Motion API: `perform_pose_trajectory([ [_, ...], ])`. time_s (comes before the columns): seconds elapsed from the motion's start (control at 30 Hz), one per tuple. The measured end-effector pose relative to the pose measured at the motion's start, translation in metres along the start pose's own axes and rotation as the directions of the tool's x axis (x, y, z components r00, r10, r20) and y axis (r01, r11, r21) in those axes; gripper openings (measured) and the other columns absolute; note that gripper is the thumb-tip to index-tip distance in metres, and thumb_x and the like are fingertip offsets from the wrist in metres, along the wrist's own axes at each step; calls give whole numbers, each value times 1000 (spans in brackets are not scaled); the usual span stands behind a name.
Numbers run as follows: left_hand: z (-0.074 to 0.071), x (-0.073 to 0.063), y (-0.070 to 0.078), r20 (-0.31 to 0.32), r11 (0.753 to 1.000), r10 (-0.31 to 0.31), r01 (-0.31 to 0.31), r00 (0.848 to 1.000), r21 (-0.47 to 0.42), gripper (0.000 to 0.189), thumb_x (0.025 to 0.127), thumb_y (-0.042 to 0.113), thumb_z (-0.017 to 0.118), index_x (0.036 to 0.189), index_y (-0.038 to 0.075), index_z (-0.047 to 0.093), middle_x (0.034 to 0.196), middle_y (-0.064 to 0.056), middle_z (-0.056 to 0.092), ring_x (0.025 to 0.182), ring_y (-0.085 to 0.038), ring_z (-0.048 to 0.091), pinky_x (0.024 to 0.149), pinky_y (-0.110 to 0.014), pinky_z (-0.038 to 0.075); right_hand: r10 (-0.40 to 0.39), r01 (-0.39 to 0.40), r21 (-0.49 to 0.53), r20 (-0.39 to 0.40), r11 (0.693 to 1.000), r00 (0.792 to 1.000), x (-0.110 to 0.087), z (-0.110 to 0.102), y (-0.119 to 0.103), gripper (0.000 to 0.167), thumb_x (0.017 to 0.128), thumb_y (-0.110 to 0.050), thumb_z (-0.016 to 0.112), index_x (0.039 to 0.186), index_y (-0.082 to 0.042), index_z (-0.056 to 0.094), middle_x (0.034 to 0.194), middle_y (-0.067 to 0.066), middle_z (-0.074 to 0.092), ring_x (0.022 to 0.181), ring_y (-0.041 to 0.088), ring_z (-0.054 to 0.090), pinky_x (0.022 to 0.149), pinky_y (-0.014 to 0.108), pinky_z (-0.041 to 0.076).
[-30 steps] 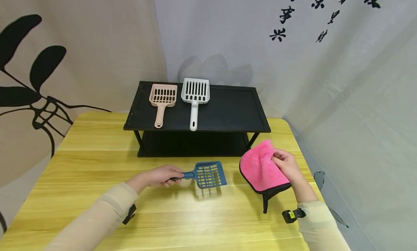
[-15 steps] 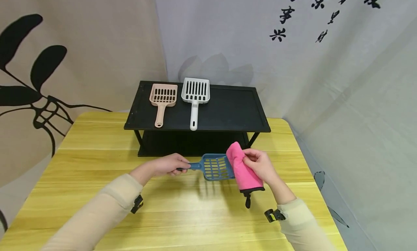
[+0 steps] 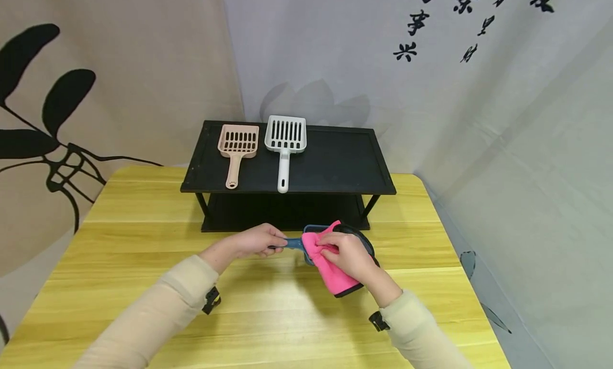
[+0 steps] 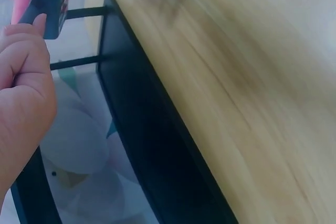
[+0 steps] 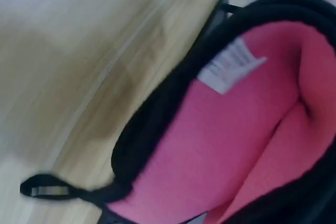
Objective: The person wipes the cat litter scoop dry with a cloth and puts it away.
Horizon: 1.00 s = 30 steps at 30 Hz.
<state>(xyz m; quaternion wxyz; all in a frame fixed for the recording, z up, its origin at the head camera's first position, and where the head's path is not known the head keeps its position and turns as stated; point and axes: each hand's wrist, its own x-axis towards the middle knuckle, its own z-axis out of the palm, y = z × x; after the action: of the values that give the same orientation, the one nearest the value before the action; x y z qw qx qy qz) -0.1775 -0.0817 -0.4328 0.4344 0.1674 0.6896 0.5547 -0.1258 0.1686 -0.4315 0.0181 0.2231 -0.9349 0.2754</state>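
My left hand (image 3: 258, 241) grips the handle of a blue slotted litter scoop (image 3: 294, 244), held above the table in front of the black rack. Much of the scoop's head lies hidden under a pink cloth (image 3: 330, 268) with black edging. My right hand (image 3: 351, 257) pinches that cloth and holds it against the scoop, near where handle and head join. In the right wrist view the cloth (image 5: 210, 129) fills most of the picture, showing a white label (image 5: 231, 66) and a black hanging loop (image 5: 50, 187). The left wrist view shows the scoop's blue side (image 4: 50, 3) beyond my fingers.
A black two-tier rack (image 3: 345, 156) stands at the back of the wooden table (image 3: 268, 326). On its top lie a pink litter scoop (image 3: 234, 158) and a white litter scoop (image 3: 284, 150), side by side. Printed curtains (image 3: 479, 119) hang behind and to the right.
My right hand has carried the pink cloth leftward onto the scoop's head, which it now mostly covers. The left hand has shifted slightly right and up with the scoop.
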Motion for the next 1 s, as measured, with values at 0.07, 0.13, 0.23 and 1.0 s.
perform_pose_trajectory([
  [0.07,1,-1,1,-9,1000,-5,5,1000,-7,26,99,12,43,81,2,59,57,3,36,44,-6,23,47,-19,20,-66,66,-111,8,992,998,1,4,-3,17,78,-10,74,95,-11,73,98,2,71,96,19,65,85,33,52],
  [0.13,2,-1,0,-16,1000,-15,14,1000,-20,24,99,12,43,86,0,60,58,3,38,44,-6,23,47,-18,21,-123,124,-197,19,972,992,2,7,-5,14,78,-8,74,92,-10,73,95,2,71,93,18,65,84,32,53],
  [0.23,3,-2,-2,-26,999,-28,28,999,-27,23,99,11,43,91,-2,61,60,3,41,44,-6,24,47,-18,21,-174,176,-284,33,943,984,3,10,-4,10,79,-5,71,88,-10,74,92,2,69,88,17,64,81,29,53],
  [1.0,-4,-22,-13,16,997,-15,13,1000,77,24,97,15,48,79,5,59,61,3,41,45,-6,25,47,-19,23,94,-112,-124,-144,986,985,-20,-25,53,13,76,3,71,89,-1,72,101,15,68,91,29,65,82,40,54],
])
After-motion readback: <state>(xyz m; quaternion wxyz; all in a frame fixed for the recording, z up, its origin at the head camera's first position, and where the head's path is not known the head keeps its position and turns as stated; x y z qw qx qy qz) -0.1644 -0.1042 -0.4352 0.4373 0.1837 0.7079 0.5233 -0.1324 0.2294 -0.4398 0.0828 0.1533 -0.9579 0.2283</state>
